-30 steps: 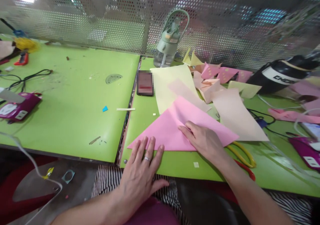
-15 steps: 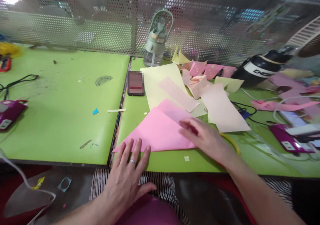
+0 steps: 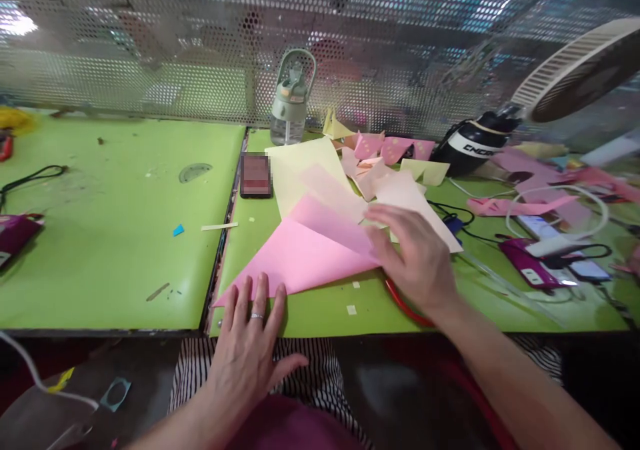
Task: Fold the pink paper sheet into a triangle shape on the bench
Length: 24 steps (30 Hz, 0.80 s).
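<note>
Head view: lays left hand (image 3: 250, 347) flat and spread, gripping nothing, on near edge of folded pink sheet (image 3: 305, 257) atop table (image 3: 320, 315); curls right hand (image 3: 420, 257) half-open at its right end, cannot tell if pinching. Likely handles light, thin, easily creased; best take by corners.

Wear check: forearms (image 3: 510, 377) bare, one ring (image 3: 257, 316).
Ring is a slim silver-coloured band, left hand (image 3: 247, 350), middle finger. Plain purple top (image 3: 295, 420); bottoms (image 3: 323, 373) narrow black-and-white stripes.
</note>
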### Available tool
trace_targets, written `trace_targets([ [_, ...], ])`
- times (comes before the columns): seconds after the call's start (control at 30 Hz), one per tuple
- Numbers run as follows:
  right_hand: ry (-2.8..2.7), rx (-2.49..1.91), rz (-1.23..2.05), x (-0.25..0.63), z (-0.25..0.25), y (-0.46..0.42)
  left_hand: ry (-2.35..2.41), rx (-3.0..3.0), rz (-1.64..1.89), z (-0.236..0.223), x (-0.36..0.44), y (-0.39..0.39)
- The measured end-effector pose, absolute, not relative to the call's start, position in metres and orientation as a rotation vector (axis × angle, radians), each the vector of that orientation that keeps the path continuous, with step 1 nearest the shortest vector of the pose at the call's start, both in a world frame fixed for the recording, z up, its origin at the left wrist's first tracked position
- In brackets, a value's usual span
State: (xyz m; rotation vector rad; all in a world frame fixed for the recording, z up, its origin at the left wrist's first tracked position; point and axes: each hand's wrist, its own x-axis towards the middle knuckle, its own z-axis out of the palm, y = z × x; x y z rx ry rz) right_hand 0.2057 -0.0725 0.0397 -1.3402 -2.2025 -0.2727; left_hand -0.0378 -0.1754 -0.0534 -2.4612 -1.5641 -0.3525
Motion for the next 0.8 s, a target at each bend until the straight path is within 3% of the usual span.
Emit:
trace_targets([
  [0.07,-2.504,-0.869,-0.162,0.179,0.028,-0.101,-1.545,-2.483,-0.374,-0.056,-0.039,-0.175],
  [0.13,-2.769,-0.661,0.027,0.153,0.009,-0.12,-1.543,-2.509,-0.388,-0.058,-0.04,-0.176],
  [0.37,-2.849,-0.88,0.456,0.148,-0.031,-0.122,-1.538,-2.508,-0.398,-0.058,-0.043,-0.176],
  [0.53,-2.883,-1.089,0.489,0.188,-0.02,-0.111,-1.503,-2.516,-0.285,-0.053,-0.047,-0.178],
  [0.8,-2.855,-1.161,0.229,0.222,-0.024,-0.108,-1.459,-2.509,-0.296,-0.056,-0.081,-0.189],
])
